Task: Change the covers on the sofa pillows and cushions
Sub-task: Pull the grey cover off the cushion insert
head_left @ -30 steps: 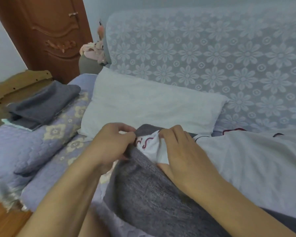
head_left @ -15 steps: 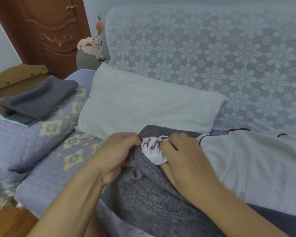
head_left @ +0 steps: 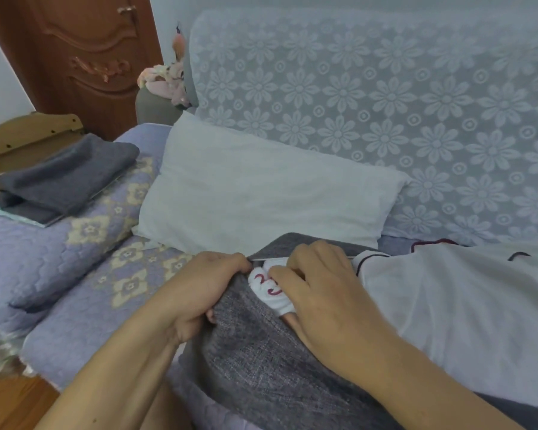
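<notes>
A white cushion (head_left: 454, 308) with dark red line patterns lies across the sofa seat in front of me. Its near left corner (head_left: 269, 288) sticks out of the opening of a grey woven cover (head_left: 261, 361). My left hand (head_left: 199, 293) grips the edge of the grey cover at the opening. My right hand (head_left: 320, 290) presses on the white corner, its fingers curled over it. A bare white pillow (head_left: 255, 193) leans against the sofa back behind my hands.
Folded grey covers (head_left: 62, 178) lie on the purple quilted sofa seat (head_left: 75, 274) at the left. A lace flower throw (head_left: 385, 103) drapes the sofa back. A brown door (head_left: 75, 57) and a stuffed toy (head_left: 165, 82) are at the far left.
The white cushion corner has gone further into the grey cover; less of it shows. My left hand has drawn the cover edge up around it while my right hand keeps pushing.
</notes>
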A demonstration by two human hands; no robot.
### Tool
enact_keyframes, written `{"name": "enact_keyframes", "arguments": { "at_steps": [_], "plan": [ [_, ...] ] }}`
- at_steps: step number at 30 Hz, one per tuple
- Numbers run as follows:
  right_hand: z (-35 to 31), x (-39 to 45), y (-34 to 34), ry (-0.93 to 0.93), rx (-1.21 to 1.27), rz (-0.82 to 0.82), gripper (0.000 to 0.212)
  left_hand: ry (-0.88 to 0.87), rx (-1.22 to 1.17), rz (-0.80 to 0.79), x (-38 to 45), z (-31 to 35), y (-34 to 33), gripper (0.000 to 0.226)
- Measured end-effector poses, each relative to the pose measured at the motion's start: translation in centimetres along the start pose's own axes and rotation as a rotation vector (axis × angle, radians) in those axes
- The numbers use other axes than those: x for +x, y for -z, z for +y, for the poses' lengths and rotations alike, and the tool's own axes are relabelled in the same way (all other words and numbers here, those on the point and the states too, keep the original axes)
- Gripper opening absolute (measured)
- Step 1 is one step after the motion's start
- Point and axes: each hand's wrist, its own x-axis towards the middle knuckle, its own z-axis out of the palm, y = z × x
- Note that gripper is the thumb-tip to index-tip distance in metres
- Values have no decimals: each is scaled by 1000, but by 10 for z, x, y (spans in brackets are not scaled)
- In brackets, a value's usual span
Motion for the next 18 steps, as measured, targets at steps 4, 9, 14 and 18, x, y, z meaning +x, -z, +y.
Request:
{"name": "enact_keyframes", "arguments": {
  "at_steps": [4, 9, 14, 18],
  "plan": [
    [-1, -8, 3, 126, 63, -11, 9, -82, 162, 7, -6, -4, 2, 28],
    [12, 2, 17, 153, 103, 9, 8, -453, 491, 255, -14, -6, -4, 5],
    [18, 18, 38, -129, 251, 52, 38, -594, 684, 313, -12, 1, -8, 12],
    [24, 22, 53, -279, 394, 171, 42, -583, 737, 297, -7, 4, -7, 12]
  ]
}}
